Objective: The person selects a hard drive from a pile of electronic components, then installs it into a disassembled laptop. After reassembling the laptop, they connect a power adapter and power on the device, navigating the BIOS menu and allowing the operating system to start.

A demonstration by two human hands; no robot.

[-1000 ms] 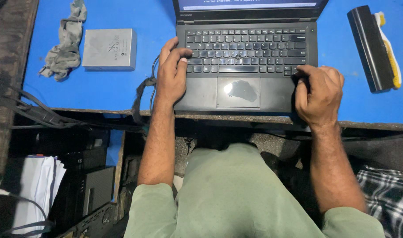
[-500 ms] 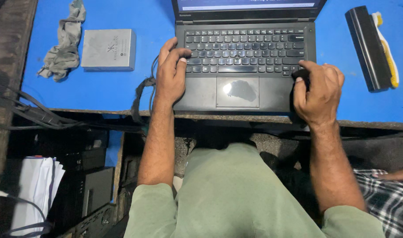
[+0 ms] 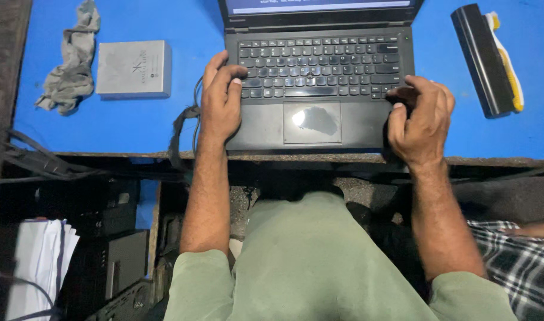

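A black laptop (image 3: 319,77) lies open on a blue table (image 3: 123,125), its lit screen cut off at the top edge. My left hand (image 3: 219,101) rests on the laptop's left palm rest, fingers curled onto the left keys. Over the right front corner sits my right hand (image 3: 422,119), fingers bent toward the lower right keys. Neither hand holds anything. A shiny touchpad (image 3: 312,122) shows between the hands.
A grey flat box (image 3: 133,68) and a crumpled grey rag (image 3: 73,62) lie at the left. A long black battery pack (image 3: 481,59) with a yellow-and-white brush (image 3: 510,59) lies at the right. Cables (image 3: 180,128) hang off the front edge. Papers (image 3: 37,261) sit below left. Another person's checked cloth (image 3: 522,261) shows at lower right.
My right hand has shifted up and inward from the laptop's right front corner toward the lower right keys. The left hand has stayed put.
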